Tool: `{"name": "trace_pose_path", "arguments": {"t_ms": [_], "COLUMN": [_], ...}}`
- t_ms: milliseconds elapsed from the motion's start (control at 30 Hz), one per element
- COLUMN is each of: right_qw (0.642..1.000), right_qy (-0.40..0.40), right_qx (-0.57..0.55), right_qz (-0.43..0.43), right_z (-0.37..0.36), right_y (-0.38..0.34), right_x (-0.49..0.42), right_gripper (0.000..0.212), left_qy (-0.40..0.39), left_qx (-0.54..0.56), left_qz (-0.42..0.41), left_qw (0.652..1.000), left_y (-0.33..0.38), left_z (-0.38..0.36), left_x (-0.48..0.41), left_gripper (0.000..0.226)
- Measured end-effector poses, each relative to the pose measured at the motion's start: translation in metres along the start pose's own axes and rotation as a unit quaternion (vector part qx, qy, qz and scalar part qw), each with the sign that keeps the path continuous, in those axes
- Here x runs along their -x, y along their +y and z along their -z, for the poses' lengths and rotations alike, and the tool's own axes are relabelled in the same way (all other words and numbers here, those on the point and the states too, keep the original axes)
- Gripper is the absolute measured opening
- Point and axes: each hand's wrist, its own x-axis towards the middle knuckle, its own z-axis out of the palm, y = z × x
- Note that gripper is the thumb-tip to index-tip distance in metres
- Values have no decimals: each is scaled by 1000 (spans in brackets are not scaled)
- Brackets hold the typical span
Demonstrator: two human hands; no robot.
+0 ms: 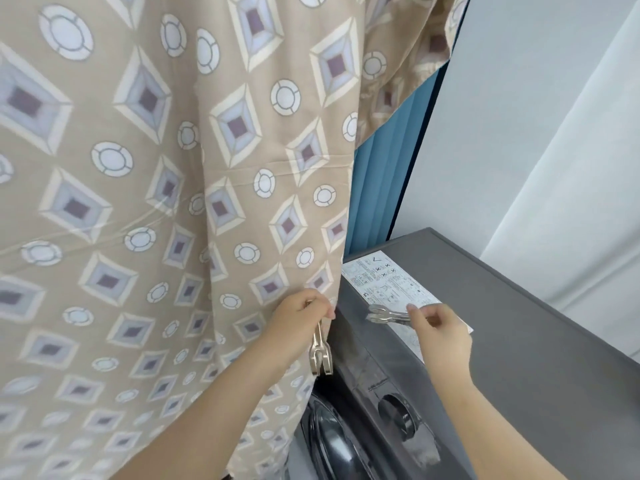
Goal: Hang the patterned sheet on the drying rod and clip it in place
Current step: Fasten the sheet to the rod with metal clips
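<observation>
Left hand [301, 315] grips the top of a metal clip [320, 355], which hangs prongs-down just beside the right edge of the patterned sheet [173, 168]. Right hand [440, 330] pinches a second clip [384, 315], held level over the instruction sticker [384, 282] on the grey washing machine [519, 341]. Sheet hangs full-length, filling the left of view; blue curtain [391, 174] behind.

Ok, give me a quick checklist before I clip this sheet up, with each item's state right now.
1. Patterned sheet hanging down: ok.
2. Left hand holds a metal clip: ok.
3. Right hand pinches the second clip above the washing machine top: ok.
4. Drying rod in sight: not ok, it is out of frame.
5. Sheet already clipped anywhere: cannot tell.
</observation>
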Motion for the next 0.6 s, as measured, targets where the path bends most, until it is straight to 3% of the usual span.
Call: {"name": "trace_pose_path", "arguments": {"t_ms": [167,433,600], "right_qw": [992,948,910], "right_qy": [-51,-218,-306], "right_qx": [-113,-199,-238], "right_qz": [37,119,145], "right_z": [-27,-126,-207], "right_y": [-49,-130,-188], "right_x": [56,184,291], "right_gripper": [36,37,37], "left_qy": [53,163,253], "left_qx": [35,-17,-23], "left_qz": [27,30,34], "left_qw": [998,986,966], "left_y": [-21,-50,-67], "left_z": [39,171,279], "left_x": [28,129,220], "left_gripper": [19,48,23]}}
